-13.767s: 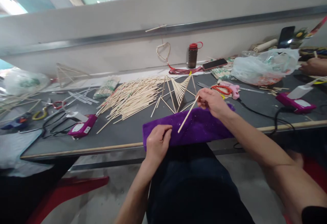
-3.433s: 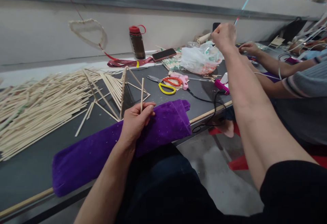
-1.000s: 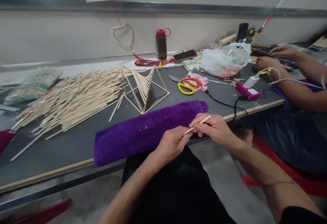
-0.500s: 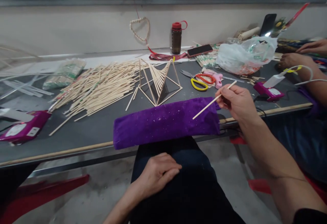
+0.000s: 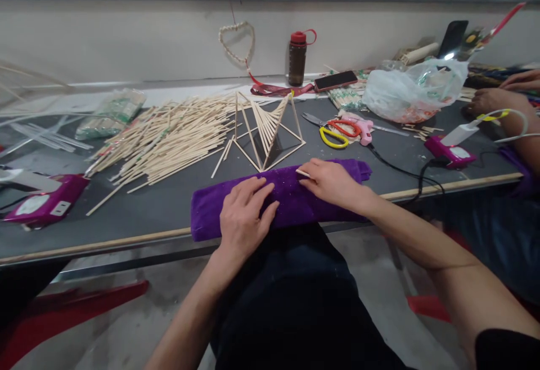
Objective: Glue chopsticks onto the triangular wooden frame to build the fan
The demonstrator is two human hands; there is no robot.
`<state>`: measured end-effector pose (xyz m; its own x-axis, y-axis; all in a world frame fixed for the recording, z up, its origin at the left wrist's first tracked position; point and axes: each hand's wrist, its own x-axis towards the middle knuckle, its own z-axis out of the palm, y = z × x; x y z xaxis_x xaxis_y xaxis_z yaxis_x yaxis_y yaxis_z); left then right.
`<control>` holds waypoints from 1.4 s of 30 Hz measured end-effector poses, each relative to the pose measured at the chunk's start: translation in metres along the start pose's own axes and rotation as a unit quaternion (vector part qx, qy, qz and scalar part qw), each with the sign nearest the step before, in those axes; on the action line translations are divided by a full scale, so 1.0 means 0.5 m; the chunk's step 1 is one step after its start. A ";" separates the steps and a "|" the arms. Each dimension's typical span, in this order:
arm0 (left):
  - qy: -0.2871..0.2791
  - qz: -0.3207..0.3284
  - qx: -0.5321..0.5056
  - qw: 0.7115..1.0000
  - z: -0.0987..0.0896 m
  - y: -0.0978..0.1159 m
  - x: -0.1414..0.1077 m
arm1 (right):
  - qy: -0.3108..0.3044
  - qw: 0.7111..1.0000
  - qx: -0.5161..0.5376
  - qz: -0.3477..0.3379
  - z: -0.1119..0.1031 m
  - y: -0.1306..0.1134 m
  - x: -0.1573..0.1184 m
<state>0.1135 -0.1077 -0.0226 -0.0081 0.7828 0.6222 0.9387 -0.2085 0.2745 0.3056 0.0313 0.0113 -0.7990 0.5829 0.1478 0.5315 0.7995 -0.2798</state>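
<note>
A folded purple cloth (image 5: 291,198) lies along the front edge of the table. On its left part rests my left hand (image 5: 247,207), fingers spread and nothing in them. My right hand (image 5: 327,181) is closed over the cloth's right part and holds a thin wooden stick (image 5: 302,174); only a short end of it sticks out on the left. Just behind the cloth stands a frame of glued wooden sticks (image 5: 270,134), with a fan of sticks twisting through its middle. A big heap of loose wooden sticks (image 5: 181,139) spreads to its left.
Scissors (image 5: 333,135) and a pink glue gun (image 5: 365,128) lie right of the frame. Purple power strips (image 5: 450,153) sit at both sides. Behind are a bottle (image 5: 297,61), a phone (image 5: 336,80) and a plastic bag (image 5: 415,91). Another person's hands (image 5: 491,103) are at far right.
My left hand has risen from my lap onto the purple cloth and opened. My right hand has moved left and down onto the cloth, still holding the stick.
</note>
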 end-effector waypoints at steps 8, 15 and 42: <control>-0.025 -0.072 0.077 0.994 -0.002 -0.044 -0.048 | 0.020 0.999 -0.028 -0.020 0.035 0.038 0.010; -0.015 -0.079 0.073 0.994 0.009 -0.045 -0.054 | 0.094 0.995 0.020 -0.037 0.000 0.011 0.020; 0.016 -0.042 0.102 0.994 0.017 -0.055 -0.057 | 0.015 1.000 -0.016 -0.009 -0.013 0.060 0.018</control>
<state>0.0907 -0.1192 -0.0542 -0.0970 0.7721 0.6280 0.9847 -0.0174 0.1734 0.3160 0.0616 0.0103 -0.8002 0.5716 0.1816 0.5258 0.8143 -0.2461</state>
